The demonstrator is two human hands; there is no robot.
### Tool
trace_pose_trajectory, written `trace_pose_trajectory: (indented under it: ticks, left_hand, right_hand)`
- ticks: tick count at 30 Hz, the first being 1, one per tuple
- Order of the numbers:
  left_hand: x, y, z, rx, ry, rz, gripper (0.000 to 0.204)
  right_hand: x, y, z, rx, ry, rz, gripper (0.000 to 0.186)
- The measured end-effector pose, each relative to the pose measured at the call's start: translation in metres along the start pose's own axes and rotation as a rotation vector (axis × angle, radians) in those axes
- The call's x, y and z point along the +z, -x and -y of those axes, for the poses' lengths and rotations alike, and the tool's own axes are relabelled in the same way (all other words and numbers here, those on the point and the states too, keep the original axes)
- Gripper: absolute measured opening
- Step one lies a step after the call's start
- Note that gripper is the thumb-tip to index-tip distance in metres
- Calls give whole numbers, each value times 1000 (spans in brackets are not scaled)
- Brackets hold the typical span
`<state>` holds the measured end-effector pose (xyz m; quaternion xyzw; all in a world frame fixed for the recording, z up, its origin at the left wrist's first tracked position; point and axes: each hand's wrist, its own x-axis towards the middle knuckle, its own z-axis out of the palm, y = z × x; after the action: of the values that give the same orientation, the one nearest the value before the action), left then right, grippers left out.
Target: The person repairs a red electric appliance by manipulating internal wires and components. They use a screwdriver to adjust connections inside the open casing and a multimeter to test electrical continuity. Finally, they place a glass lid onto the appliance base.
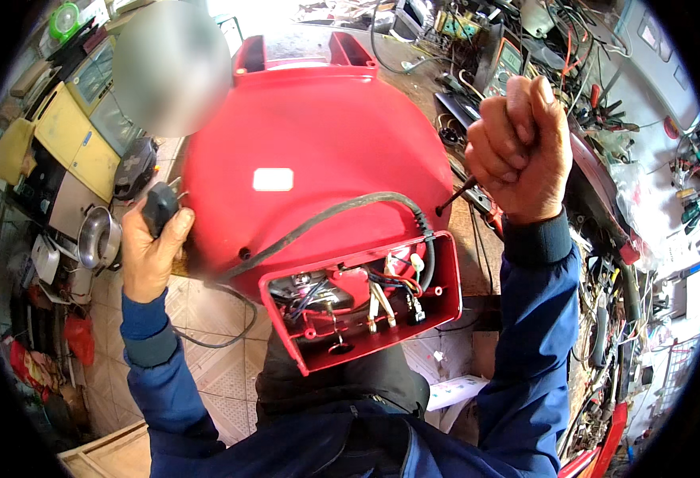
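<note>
Screwdriver (459,196) slants diagonally, tip down-left at red housing (342,135).

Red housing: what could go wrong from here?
1. The dark-shafted tool in the right hand meets the red housing at a slant; it might slip and scratch the surface.
2. Loose wires in the open compartment could snag or get pinched.
3. The thick black cable bends sharply into that compartment, so a tug might strain it.
</note>
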<state>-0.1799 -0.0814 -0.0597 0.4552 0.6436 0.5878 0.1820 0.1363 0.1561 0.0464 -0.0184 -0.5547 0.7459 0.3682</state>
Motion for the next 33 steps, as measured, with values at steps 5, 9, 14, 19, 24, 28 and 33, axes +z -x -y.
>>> trace_pose_trajectory:
  ticks: [5, 9, 14, 19, 24, 28, 33]
  left_hand:
    - [5, 0, 0, 51, -22, -25, 37]
    - [2, 1, 3, 36, -27, -23, 35]
    - [5, 0, -1, 48, 20, 11, 34]
    - [3, -3, 1, 93, -28, 14, 32]
    - [-2, 1, -1, 38, -14, 37, 29]
    - [-3, 5, -1, 45, -33, 6, 30]
    - [-4, 0, -1, -10, -32, 39, 30]
  right_hand:
    - [10, 11, 1, -196, 495, -322, 41]
    - [32, 18, 3, -218, 673, -486, 34]
    - [15, 10, 7, -46, 138, -294, 38]
    - [15, 0, 12, 82, 198, 19, 42]
    - [20, 9, 2, -270, 664, -500, 29]
    - [32, 9, -4, -237, 380, -533, 30]
    - [5, 0, 11, 33, 127, -81, 44]
